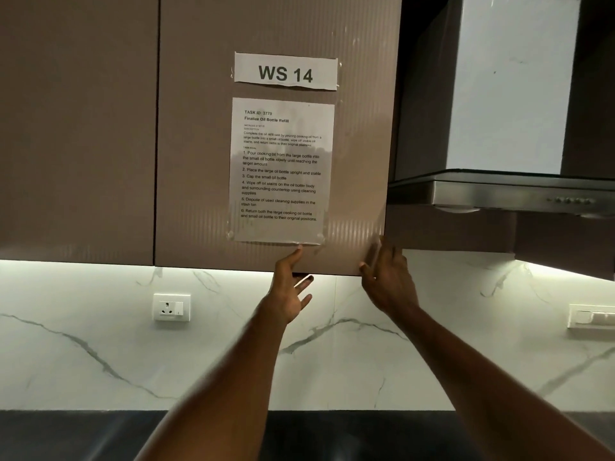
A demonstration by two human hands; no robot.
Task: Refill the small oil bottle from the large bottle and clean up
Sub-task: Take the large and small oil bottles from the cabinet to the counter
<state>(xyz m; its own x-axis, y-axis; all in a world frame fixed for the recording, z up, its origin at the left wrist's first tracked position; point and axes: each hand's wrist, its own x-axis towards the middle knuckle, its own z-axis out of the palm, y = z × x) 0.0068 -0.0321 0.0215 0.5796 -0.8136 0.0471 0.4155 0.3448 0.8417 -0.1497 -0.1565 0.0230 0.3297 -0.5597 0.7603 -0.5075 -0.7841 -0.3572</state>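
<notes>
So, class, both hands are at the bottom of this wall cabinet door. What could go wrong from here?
The right hand grips the cabinet door at its lower corner; pulled fast, the door might swing toward the person's head. The left hand has its thumb by the taped task sheet and could tear or peel its lower edge.

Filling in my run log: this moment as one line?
left hand: thumb on door, fingers under its edge | right hand: grips door's lower corner | task sheet: taped on door
</notes>
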